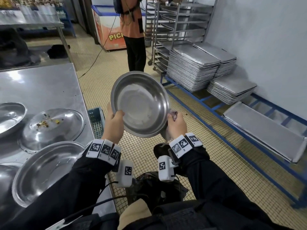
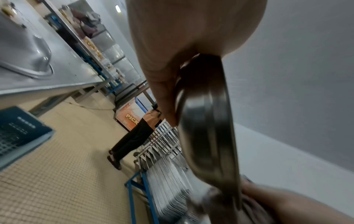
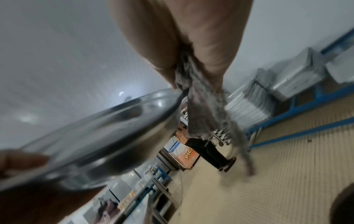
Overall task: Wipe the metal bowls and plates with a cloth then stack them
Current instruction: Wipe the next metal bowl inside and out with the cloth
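Observation:
I hold a round metal bowl tilted up over the floor, its inside facing me. My left hand grips its left rim, thumb inside; the left wrist view shows the bowl edge-on under that hand. My right hand holds a grey cloth against the bowl's right rim. In the right wrist view the cloth hangs from my right hand beside the bowl. On the steel table lie a dirty upturned plate, a plate near me, and another at the left edge.
A person in an orange top stands ahead by a tray rack. Stacks of metal trays rest on a blue frame along the right wall. A blue crate sits on the tiled floor beside the table.

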### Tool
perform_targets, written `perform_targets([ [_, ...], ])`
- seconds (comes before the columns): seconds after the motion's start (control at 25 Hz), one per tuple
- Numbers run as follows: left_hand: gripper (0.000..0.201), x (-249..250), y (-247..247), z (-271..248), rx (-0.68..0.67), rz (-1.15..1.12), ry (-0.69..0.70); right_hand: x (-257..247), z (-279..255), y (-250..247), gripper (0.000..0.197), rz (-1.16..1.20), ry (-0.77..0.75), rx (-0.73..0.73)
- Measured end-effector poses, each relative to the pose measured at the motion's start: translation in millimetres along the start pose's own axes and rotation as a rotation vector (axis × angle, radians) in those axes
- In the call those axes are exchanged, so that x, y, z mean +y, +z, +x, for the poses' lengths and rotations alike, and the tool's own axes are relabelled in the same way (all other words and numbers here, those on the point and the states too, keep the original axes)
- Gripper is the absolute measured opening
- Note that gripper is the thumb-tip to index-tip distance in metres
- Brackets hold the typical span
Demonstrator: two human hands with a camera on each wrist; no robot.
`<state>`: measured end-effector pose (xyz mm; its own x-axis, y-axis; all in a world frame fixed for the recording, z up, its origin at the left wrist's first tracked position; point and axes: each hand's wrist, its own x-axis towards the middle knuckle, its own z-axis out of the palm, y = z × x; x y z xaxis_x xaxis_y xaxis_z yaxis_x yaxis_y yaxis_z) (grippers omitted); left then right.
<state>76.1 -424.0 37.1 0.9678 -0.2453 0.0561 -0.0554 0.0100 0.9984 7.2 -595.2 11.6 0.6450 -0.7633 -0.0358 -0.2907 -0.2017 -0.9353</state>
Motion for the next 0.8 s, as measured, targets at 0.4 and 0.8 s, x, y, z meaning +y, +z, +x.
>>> perform_targets([
  [0.4, 0.042, 3, -5, 3, -0.013, 0.234, 0.143, -1, -64, 48, 0.045, -0.402, -0.614, -0.507],
  [0.8, 0.030, 1, -26, 14, -0.064, 0.277, 0.161, 24, -31, 33, 0.043, -0.799, -0.728, -0.537],
])
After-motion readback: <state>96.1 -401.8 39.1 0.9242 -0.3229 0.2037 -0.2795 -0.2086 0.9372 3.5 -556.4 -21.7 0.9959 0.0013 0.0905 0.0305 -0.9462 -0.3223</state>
